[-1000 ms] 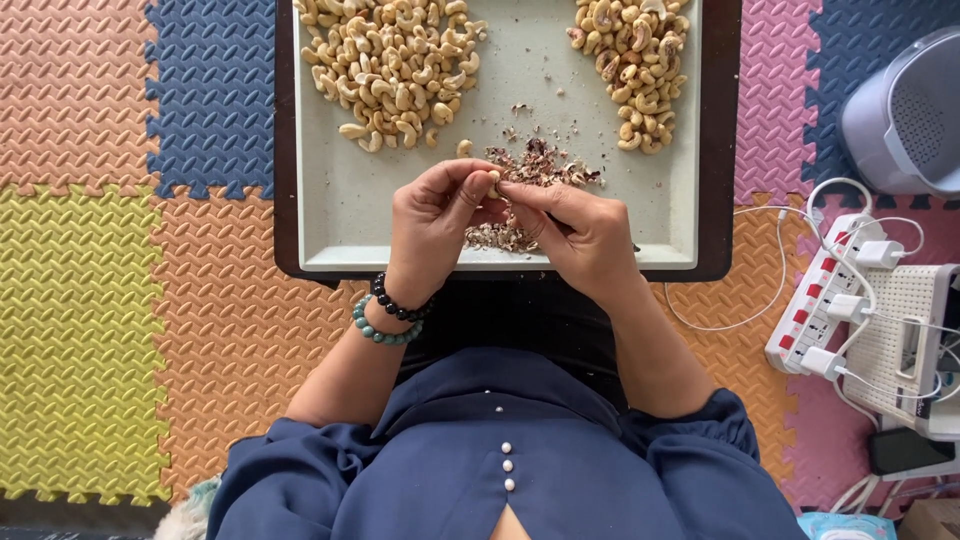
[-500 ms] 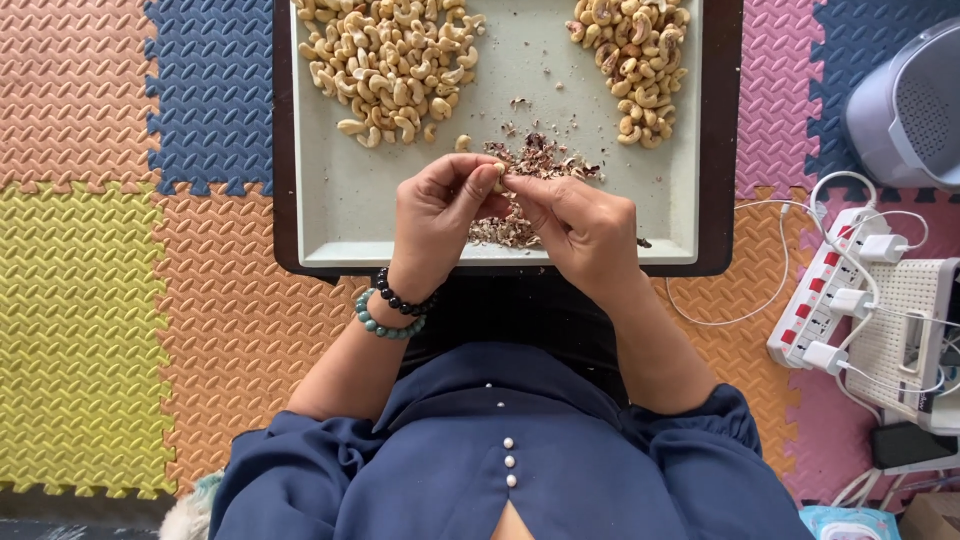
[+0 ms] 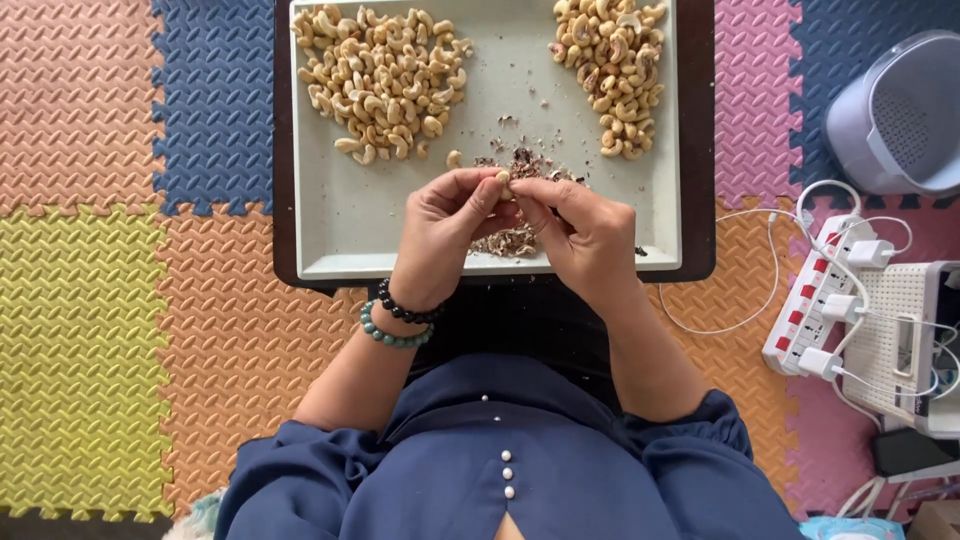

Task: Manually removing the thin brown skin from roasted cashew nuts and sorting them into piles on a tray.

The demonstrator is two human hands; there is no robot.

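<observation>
My left hand (image 3: 440,235) and my right hand (image 3: 580,235) meet over a pale grey tray (image 3: 340,220). Between their fingertips they pinch one small cashew nut (image 3: 503,178). A heap of brown skin flakes (image 3: 520,165) lies on the tray under and just beyond the hands. At the tray's far left sits a pile of pale peeled cashews (image 3: 385,80). A smaller pile of cashews with brown skin (image 3: 605,70) is at the far right. Two bead bracelets (image 3: 395,318) circle my left wrist.
The tray rests on a dark board (image 3: 697,150) over coloured foam floor mats (image 3: 90,300). To the right lie a white power strip (image 3: 815,310) with plugs and cables, a white box (image 3: 900,340), and a grey bin (image 3: 895,115).
Both hands stay together on the cashew, fingers shifting slightly around it. The view has drifted, so the tray sits a little lower and to the left.
</observation>
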